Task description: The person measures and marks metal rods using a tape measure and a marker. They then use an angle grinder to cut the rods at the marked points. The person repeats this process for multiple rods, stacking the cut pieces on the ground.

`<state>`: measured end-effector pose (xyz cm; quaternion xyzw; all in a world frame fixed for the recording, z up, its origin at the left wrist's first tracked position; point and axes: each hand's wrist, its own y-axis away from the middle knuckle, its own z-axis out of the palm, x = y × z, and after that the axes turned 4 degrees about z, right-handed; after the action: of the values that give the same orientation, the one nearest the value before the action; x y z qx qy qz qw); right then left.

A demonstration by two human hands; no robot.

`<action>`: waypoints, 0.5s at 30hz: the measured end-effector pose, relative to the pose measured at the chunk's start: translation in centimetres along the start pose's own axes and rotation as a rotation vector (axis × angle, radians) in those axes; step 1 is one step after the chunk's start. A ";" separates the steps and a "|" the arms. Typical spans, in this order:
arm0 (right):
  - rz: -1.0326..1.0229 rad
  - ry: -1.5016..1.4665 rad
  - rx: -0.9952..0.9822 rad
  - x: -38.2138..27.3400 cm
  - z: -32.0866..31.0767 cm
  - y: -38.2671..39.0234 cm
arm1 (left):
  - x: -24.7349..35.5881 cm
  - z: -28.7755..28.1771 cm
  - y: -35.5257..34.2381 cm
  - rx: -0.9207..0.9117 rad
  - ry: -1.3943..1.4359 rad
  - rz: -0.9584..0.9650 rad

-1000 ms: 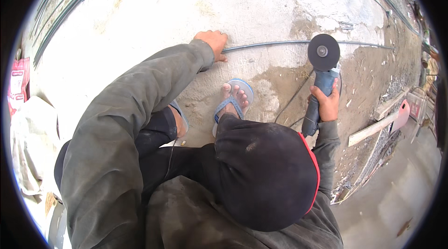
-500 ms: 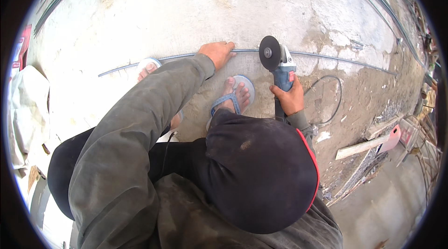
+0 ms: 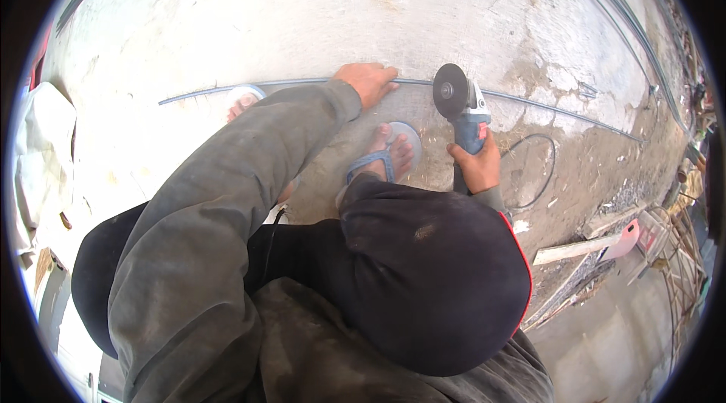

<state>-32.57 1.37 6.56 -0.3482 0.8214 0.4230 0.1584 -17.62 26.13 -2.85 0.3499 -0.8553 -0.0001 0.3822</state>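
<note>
A long thin metal rod [image 3: 529, 100] lies across the ground from left to right in front of my feet. My left hand [image 3: 366, 83] is closed around it, left of the cutting disc. My right hand [image 3: 479, 165] grips a blue and grey angle grinder [image 3: 470, 131] by its body. Its dark round disc [image 3: 451, 91] stands on edge at the line of the rod and hides a short stretch of it. Whether disc and rod touch I cannot tell. The rod's left part passes by my left sandal [image 3: 246, 98].
A black cable [image 3: 554, 168] loops right of the grinder. More long rods [image 3: 616, 6] run along the upper right. A handsaw [image 3: 622, 243] with a pink handle lies among wood scraps at the right. My right sandal [image 3: 404, 147] is between my hands, near the rod.
The whole view has shifted slightly, so hands, grinder and feet appear a little farther right. Both grips look the same, and the disc is still beside the rod.
</note>
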 end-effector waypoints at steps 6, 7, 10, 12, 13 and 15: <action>-0.035 0.111 0.043 0.1 0.5 -0.8 | 0.1 0.4 0.3 0.032 -0.041 -0.007; -0.030 0.085 0.040 -0.1 0.5 -0.9 | 0.0 0.5 0.3 0.054 -0.039 0.002; -0.020 0.060 0.038 -0.6 0.7 -1.3 | 0.2 0.2 0.4 0.050 -0.062 0.006; -0.034 0.074 0.043 -0.5 0.7 -1.7 | 0.6 -0.2 0.4 0.032 -0.057 0.000; -0.049 0.086 0.049 -0.1 0.8 -2.0 | 0.7 -0.3 0.4 0.023 -0.055 -0.001; -0.057 0.105 0.054 -0.1 1.1 -2.2 | 0.2 0.1 0.6 0.054 -0.061 0.013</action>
<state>-30.99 1.41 4.73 -0.3887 0.8294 0.3772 0.1366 -18.12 26.41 -2.67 0.3544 -0.8686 0.0149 0.3461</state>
